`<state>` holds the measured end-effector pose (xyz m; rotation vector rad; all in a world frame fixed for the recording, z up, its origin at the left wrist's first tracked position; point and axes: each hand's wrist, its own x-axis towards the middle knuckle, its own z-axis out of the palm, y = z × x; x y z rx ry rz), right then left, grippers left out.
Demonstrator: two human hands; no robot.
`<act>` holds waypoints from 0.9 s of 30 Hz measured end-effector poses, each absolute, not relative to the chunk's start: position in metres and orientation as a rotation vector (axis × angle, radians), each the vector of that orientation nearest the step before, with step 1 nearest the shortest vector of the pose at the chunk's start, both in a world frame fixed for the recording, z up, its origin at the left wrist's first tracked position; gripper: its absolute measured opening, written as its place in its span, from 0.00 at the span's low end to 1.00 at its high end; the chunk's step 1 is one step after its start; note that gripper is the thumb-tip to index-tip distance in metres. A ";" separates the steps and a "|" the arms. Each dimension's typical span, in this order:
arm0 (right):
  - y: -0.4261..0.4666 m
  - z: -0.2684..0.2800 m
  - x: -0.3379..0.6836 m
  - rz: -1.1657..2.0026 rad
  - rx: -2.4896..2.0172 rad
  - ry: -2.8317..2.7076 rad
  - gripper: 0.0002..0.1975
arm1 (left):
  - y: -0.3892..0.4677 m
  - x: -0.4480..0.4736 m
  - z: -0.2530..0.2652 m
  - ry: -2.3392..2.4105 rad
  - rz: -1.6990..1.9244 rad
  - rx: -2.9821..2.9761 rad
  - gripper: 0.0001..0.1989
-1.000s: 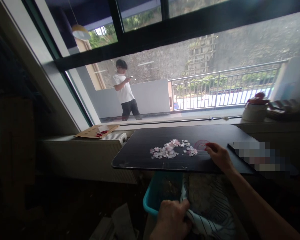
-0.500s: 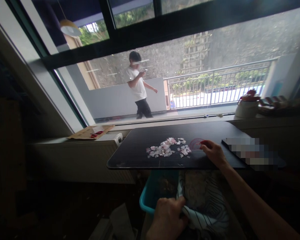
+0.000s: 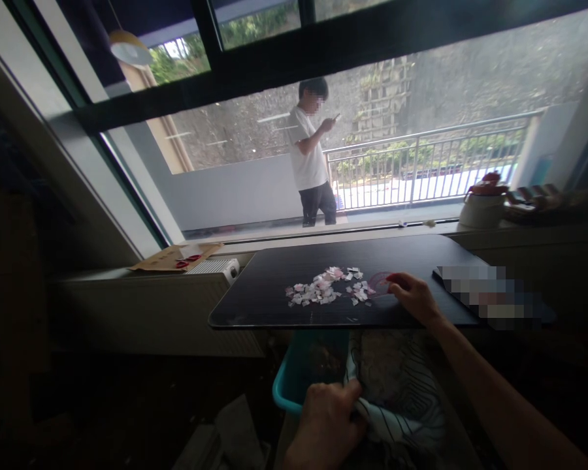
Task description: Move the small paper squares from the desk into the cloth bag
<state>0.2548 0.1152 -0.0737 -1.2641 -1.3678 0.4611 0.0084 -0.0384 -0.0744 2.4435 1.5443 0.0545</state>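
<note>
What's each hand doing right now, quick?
Left hand: closed, gripping the striped cloth.
Right hand: fingers curled on the black board, pinching something red; cannot tell what.

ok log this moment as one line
left hand: grips striped cloth over teal tub | right hand: on dark board, by paper scraps | person outside window

Daylight pours in through the large window [image 3: 353, 130], bright and slightly washed out beyond the glass. The room inside is dim; the lower left corner sinks into near-black shadow. The dark tabletop [image 3: 284, 287] carries a soft sheen. Straight lines bow toward the edges from a wide lens. A pixelated block hides part of the right side.
</note>
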 end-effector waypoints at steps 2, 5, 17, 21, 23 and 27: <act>0.115 -0.073 0.255 0.446 -1.270 -1.353 0.11 | -0.039 0.008 -0.074 1.546 0.042 2.439 0.09; 0.114 -0.072 0.254 0.471 -1.238 -1.396 0.12 | -0.039 0.009 -0.072 1.552 0.020 2.431 0.09; 0.115 -0.074 0.254 0.465 -1.219 -1.460 0.13 | -0.040 0.010 -0.069 1.539 0.041 2.427 0.09; 0.115 -0.075 0.255 0.437 -1.246 -1.414 0.11 | -0.039 0.010 -0.070 1.540 0.050 2.424 0.08; 0.115 -0.074 0.255 0.430 -1.245 -1.398 0.11 | -0.039 0.010 -0.070 1.543 0.056 2.434 0.08; 0.114 -0.074 0.255 0.438 -1.236 -1.409 0.10 | -0.039 0.009 -0.070 1.554 0.049 2.443 0.08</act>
